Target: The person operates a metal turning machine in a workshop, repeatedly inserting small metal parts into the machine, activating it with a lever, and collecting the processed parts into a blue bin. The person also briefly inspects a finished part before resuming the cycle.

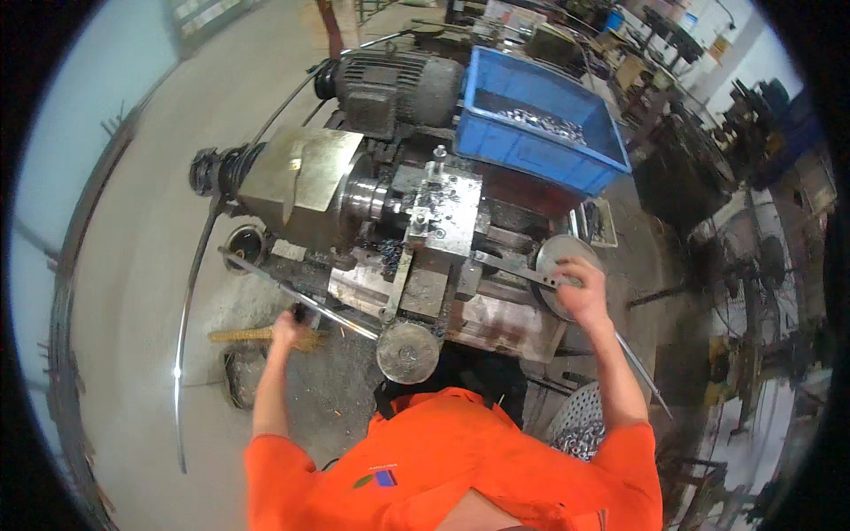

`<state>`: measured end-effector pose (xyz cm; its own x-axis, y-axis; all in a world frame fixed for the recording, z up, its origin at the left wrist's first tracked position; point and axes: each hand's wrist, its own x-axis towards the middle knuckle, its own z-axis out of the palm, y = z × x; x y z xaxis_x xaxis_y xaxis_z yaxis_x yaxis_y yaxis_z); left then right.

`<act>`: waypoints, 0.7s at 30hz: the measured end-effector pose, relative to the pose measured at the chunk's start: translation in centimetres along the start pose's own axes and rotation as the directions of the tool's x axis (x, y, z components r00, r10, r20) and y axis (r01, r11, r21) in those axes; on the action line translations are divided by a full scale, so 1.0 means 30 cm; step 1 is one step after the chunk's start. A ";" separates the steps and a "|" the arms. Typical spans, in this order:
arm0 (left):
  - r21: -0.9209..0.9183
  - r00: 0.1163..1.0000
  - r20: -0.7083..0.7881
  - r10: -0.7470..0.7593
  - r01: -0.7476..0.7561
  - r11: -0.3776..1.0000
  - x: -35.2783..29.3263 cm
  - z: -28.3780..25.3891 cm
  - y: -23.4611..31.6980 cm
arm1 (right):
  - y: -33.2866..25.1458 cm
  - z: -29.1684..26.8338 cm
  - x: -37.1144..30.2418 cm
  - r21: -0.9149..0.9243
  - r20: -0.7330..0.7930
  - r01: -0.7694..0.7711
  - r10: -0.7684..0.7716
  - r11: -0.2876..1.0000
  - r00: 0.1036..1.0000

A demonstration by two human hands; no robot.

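Note:
My right hand (582,289) is closed at the outer end of a flat metal lever (509,264) on a lathe, in front of a round metal disc (560,250). The lever runs to the steel tool block (450,212) at the middle of the machine. My left hand (287,329) is lower down at the left, its fingers curled around something dark that I cannot make out. Beside it lies a brush with a yellowish handle (232,334), its bristles partly behind the hand. A long metal rod (297,296) slants above that hand. The lathe's chuck (365,198) faces the tool block.
Behind the lathe a blue crate (542,146) holds many small metal pieces. An electric motor (398,87) stands beside it. A round handwheel (407,352) juts toward my body. A perforated basket (580,411) with metal parts sits low at the right. Dark shavings (390,254) lie under the chuck.

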<state>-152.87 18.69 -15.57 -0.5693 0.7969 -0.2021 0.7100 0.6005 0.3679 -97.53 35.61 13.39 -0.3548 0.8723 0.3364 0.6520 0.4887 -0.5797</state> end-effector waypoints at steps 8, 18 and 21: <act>0.629 0.975 0.211 0.069 -0.189 0.754 0.067 -0.188 0.168 | 0.265 -0.243 -0.427 -0.159 -0.162 -0.391 0.367 0.907 0.916; -0.603 0.993 -0.104 -0.057 -0.017 0.798 0.067 -0.365 0.039 | 0.717 -0.327 -0.951 -0.683 -0.317 -0.606 0.582 0.408 0.749; -0.799 0.967 -0.178 -0.184 -0.033 0.600 0.004 -0.434 0.141 | 0.581 -0.238 -0.958 -0.632 -0.300 -0.679 0.690 0.373 0.659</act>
<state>-155.34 20.47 -2.22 -0.7547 0.6482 -0.1010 0.1141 0.2813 0.9528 -71.19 18.97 -1.09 0.4170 0.9078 0.0445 0.9080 -0.4183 0.0246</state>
